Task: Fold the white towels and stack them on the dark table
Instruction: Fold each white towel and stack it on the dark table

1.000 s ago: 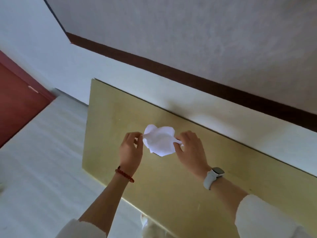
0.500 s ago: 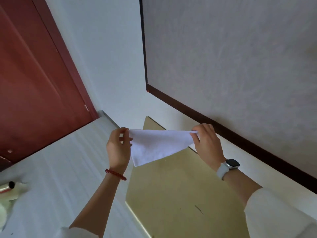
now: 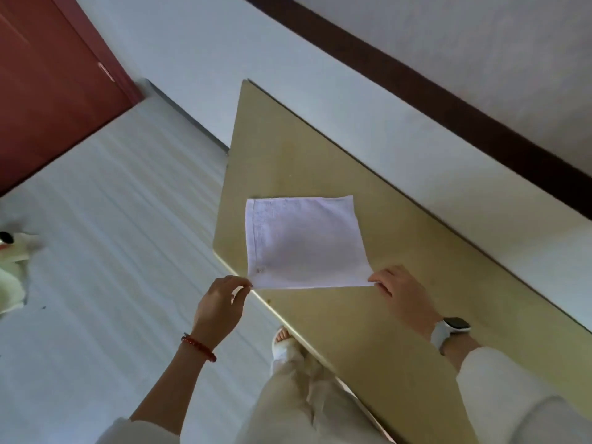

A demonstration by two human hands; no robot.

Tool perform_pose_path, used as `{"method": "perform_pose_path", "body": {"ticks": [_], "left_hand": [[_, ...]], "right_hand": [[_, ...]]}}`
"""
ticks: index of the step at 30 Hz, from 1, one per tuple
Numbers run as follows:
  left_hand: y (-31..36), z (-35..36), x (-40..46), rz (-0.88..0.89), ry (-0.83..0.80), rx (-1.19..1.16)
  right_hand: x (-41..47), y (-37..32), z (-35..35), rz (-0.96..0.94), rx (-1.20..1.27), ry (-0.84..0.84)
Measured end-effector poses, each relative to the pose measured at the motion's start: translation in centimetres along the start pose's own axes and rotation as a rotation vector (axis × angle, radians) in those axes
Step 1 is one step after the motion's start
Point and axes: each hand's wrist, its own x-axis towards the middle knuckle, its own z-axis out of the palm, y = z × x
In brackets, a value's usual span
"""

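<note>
One white towel [image 3: 304, 241] lay spread flat and unfolded on the table [image 3: 416, 315], near its left end, seen from the head camera. The left hand [image 3: 219, 310] pinched the towel's near left corner between thumb and fingers, at the table's near edge. The right hand [image 3: 403, 296] pinched the near right corner, its fingers curled down onto the tabletop. The two hands were held well apart, the near hem stretched straight between them. A red bead bracelet [image 3: 198, 347] circled the left wrist, a watch [image 3: 450, 330] the right. A plush toy [image 3: 11, 270] sat on the pale floor [image 3: 112, 235] at far left.
</note>
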Motion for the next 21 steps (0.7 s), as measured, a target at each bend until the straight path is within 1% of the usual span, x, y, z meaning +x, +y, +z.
{"method": "perform_pose_path", "body": {"ticks": [2,4,7,10,14,18,21], "left_hand": [[0.5,0.7,-0.7,-0.038,-0.055,-0.022],[1.7,0.8,-0.2,-0.136,-0.036,-0.091],[3.3,0.6,1.8,-0.278,0.01,-0.214],[4.2,0.6,4.3,-0.318,0.085,-0.283],[4.9,0.7,8.0,-0.344,0.177,-0.278],[4.5,1.3,11.1,-0.342,0.192,-0.244],[4.1,1.9,12.6,-0.347,0.191,-0.152]], "right_hand": [[-1.7,0.5,0.3,0.081,0.076,-0.084],[-1.8,0.7,0.2,0.172,0.16,-0.105],[0.2,0.3,-0.2,0.319,0.304,0.003],[3.2,-0.4,-0.9,0.446,0.462,0.105],[7.2,-0.9,-1.2,0.479,0.549,0.203],[10.1,-0.6,-0.1,0.492,0.544,0.244],[11.3,0.0,1.0,0.499,0.5,0.233]]}}
